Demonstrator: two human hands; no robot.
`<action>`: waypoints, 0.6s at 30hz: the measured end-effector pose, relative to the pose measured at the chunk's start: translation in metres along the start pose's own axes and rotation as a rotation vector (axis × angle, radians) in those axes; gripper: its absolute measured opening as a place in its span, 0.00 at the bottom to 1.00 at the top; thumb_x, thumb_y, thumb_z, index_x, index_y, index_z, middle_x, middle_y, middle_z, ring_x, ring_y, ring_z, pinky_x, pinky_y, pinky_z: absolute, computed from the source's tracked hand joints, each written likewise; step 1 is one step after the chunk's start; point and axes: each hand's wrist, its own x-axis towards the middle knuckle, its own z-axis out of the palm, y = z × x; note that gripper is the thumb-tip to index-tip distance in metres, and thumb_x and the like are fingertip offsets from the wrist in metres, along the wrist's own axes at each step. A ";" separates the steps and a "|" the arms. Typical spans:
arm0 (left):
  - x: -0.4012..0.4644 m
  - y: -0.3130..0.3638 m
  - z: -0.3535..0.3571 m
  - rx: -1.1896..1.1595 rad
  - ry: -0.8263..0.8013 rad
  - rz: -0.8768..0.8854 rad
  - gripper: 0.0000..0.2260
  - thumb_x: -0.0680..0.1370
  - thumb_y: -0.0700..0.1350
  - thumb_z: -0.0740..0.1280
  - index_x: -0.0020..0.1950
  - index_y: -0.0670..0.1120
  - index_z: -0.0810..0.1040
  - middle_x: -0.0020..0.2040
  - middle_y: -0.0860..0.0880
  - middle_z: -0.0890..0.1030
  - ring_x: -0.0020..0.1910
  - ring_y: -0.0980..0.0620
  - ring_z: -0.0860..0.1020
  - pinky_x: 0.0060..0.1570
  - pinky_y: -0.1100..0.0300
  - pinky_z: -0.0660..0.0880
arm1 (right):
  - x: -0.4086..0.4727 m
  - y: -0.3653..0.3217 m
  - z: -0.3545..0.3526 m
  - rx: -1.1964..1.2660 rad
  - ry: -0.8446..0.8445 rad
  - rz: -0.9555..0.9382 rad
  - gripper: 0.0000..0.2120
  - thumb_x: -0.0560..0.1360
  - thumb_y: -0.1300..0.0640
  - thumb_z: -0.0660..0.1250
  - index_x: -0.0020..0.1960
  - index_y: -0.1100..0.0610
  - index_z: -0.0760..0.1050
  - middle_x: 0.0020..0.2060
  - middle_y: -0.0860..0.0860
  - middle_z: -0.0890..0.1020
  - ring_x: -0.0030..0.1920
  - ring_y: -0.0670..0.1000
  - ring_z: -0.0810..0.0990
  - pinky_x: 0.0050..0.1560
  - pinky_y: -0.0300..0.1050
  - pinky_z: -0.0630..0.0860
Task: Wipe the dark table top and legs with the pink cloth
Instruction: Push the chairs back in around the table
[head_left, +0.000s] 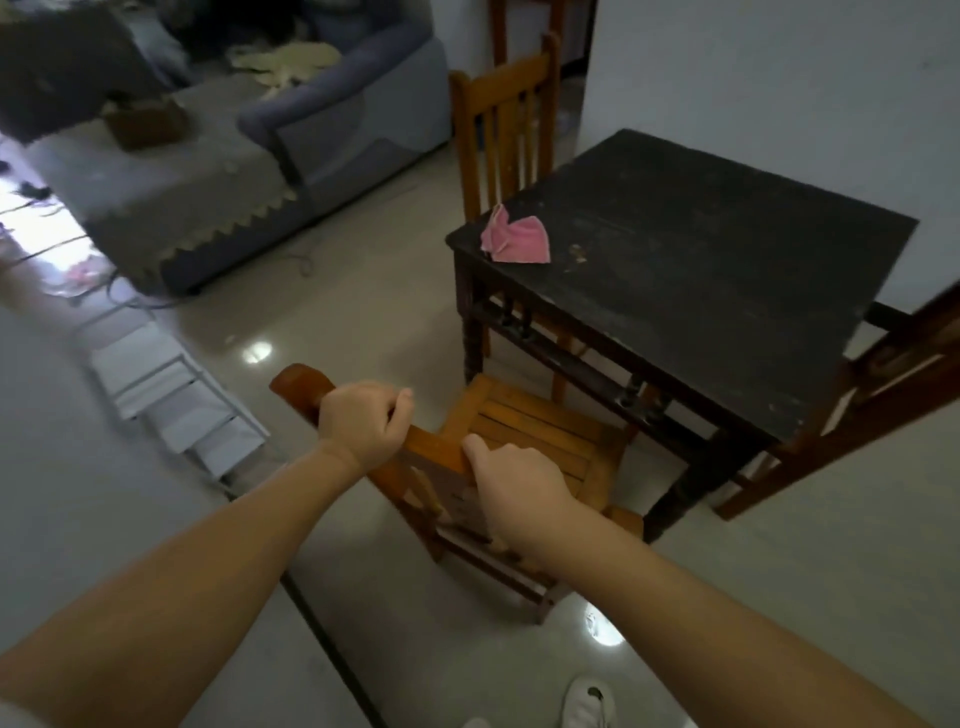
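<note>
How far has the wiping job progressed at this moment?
Nothing looks wiped: the pink cloth lies untouched on the dark table, with crumbs beside it. Right now the left hand and right hand grip a wooden chair. Table top and legs remain.

A glossy pale tiled floor (363, 291) reflects bright spots of light. At far left stands a grey-blue sofa (332, 119) with a zigzag-edged cover (171, 187). Wooden slatted chairs stand far (506, 119), near (524, 441) and right (852, 400). A plain white wall (779, 78) rises far right.
</note>
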 end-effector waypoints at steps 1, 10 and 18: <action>0.004 0.000 0.002 -0.007 -0.003 0.017 0.20 0.75 0.50 0.52 0.23 0.48 0.64 0.22 0.52 0.64 0.21 0.53 0.62 0.26 0.70 0.51 | 0.002 0.001 -0.001 -0.001 0.013 0.013 0.16 0.79 0.59 0.61 0.65 0.56 0.63 0.49 0.56 0.79 0.47 0.58 0.78 0.37 0.48 0.69; 0.074 0.009 0.031 -0.108 -0.144 0.097 0.19 0.73 0.56 0.44 0.23 0.53 0.57 0.22 0.55 0.61 0.23 0.59 0.61 0.26 0.63 0.55 | 0.034 0.031 -0.020 0.083 0.046 0.179 0.18 0.80 0.51 0.60 0.67 0.51 0.62 0.50 0.53 0.78 0.48 0.54 0.79 0.48 0.51 0.80; 0.134 -0.008 0.064 -0.159 -0.170 0.346 0.20 0.76 0.57 0.46 0.27 0.53 0.64 0.25 0.55 0.68 0.27 0.59 0.66 0.27 0.66 0.56 | 0.071 0.064 -0.047 0.080 0.025 0.213 0.18 0.79 0.47 0.60 0.67 0.49 0.61 0.51 0.51 0.79 0.48 0.52 0.80 0.50 0.51 0.80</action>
